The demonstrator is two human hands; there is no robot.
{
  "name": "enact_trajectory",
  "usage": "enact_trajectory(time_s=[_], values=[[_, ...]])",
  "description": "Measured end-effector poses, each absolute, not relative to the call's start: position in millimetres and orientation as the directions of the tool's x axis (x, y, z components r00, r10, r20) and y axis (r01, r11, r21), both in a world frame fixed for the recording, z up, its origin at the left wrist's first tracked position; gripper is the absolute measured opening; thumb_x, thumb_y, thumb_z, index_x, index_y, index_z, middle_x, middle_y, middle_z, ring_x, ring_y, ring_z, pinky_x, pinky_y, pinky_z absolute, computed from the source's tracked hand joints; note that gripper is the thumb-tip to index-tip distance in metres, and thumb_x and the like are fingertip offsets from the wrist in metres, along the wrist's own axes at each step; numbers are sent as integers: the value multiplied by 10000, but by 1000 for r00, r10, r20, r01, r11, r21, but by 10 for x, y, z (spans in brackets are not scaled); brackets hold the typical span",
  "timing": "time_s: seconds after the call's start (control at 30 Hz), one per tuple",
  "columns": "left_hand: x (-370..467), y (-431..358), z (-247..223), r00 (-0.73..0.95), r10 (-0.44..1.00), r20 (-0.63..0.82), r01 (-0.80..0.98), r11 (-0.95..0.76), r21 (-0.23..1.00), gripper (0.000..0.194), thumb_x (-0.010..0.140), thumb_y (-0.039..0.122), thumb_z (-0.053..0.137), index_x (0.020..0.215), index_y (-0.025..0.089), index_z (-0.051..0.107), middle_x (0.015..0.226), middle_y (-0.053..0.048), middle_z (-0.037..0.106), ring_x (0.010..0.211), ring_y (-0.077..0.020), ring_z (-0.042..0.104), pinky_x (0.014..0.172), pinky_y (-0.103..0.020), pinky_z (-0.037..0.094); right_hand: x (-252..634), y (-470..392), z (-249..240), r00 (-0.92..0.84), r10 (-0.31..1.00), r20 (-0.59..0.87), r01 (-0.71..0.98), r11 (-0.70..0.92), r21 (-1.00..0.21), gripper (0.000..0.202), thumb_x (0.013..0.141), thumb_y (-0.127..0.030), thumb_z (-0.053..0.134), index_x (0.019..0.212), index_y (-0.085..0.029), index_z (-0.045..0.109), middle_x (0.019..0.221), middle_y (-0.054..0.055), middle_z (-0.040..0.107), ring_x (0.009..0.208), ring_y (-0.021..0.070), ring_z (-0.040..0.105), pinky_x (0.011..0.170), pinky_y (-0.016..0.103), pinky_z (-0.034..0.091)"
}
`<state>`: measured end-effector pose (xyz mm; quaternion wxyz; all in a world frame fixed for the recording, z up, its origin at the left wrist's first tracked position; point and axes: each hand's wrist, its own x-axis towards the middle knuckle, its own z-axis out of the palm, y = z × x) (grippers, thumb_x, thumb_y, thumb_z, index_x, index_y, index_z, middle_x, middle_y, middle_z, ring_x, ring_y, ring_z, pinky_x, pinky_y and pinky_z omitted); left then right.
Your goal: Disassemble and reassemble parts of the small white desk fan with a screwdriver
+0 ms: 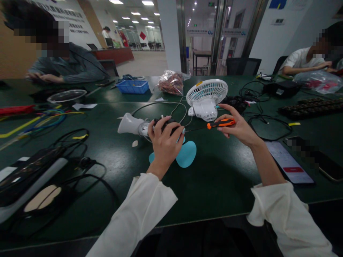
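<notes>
My left hand [164, 144] is wrapped over a dark fan motor part, mostly hidden beneath the fingers. A white stand [130, 125] lies on its side to the left of it, joined to the part. Blue fan blades [186, 154] show under and beside the hand. In my right hand [237, 123] is an orange and black screwdriver [222, 123], its shaft pointing left toward the blue tip by my left fingers. Behind the screwdriver stands a white fan head [207, 96] with a round grille.
Further back are a blue basket [132, 86] and a bagged brown bundle [171, 82]. Cables and a power strip [29, 189] lie left; phones [291, 162], cables and a black box [282, 88] are right. Two people sit across the table [214, 192].
</notes>
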<state>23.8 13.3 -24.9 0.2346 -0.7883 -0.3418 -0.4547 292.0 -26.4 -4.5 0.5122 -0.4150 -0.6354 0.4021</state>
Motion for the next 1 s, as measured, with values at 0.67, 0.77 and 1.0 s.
enact_trajectory(time_s=[0.67,0.77,1.0], values=[[250,128,-242,353,309,883,772,-629,-88,116,822,243,633,922,298,655,971,19,682,1208,-255,493,1087,-491,261,2915,-241,-59,-111,929,353,114,365,-924,747,718,-354,758,1367,-310,391,1046,50,630,640,113,555,476,224,522],[251,130,-240,353,308,884,771,-630,-88,112,822,241,634,918,293,655,972,19,682,1204,-255,495,1084,-492,266,2896,-233,-59,-82,937,339,120,347,-930,690,751,-385,730,1352,-302,402,962,26,635,547,85,520,471,236,523],[253,126,-239,355,307,883,768,-634,-88,118,822,240,634,925,293,658,970,14,681,1204,-258,494,1083,-493,263,2874,-242,-41,-62,943,326,168,332,-928,557,800,-407,675,1303,-294,466,794,-9,602,508,96,520,442,239,507]])
